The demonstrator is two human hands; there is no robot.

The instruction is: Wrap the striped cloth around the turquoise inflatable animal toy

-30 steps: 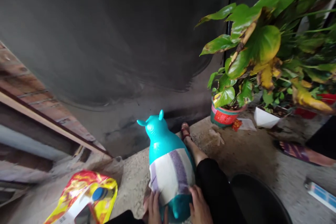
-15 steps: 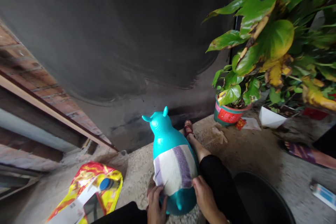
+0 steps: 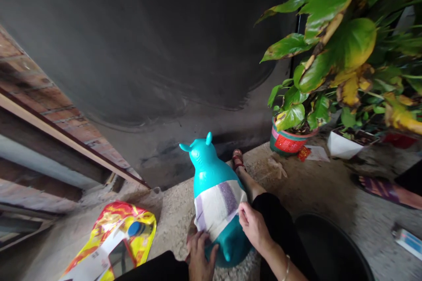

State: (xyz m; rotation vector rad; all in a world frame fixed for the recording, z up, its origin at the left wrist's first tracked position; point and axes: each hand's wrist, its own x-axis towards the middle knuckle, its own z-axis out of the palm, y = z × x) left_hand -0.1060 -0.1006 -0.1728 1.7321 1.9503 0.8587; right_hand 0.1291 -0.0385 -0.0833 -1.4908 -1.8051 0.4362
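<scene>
So the floor I'm sitting over is rough grey concrete, kinda dusty, with a browner patch on my right. Plonked on it right in front of me is a turquoise animal toy. Left of that there's a red-and-yellow plastic bag spread out flat. Up to the right sit a green-and-red plant pot and a white planter, with a sheet of paper and a little red ornament just beside them. Near those, some crumpled pale thing, can't tell what. Closer to me, a black tub and a blue-and-white packet further right.
</scene>
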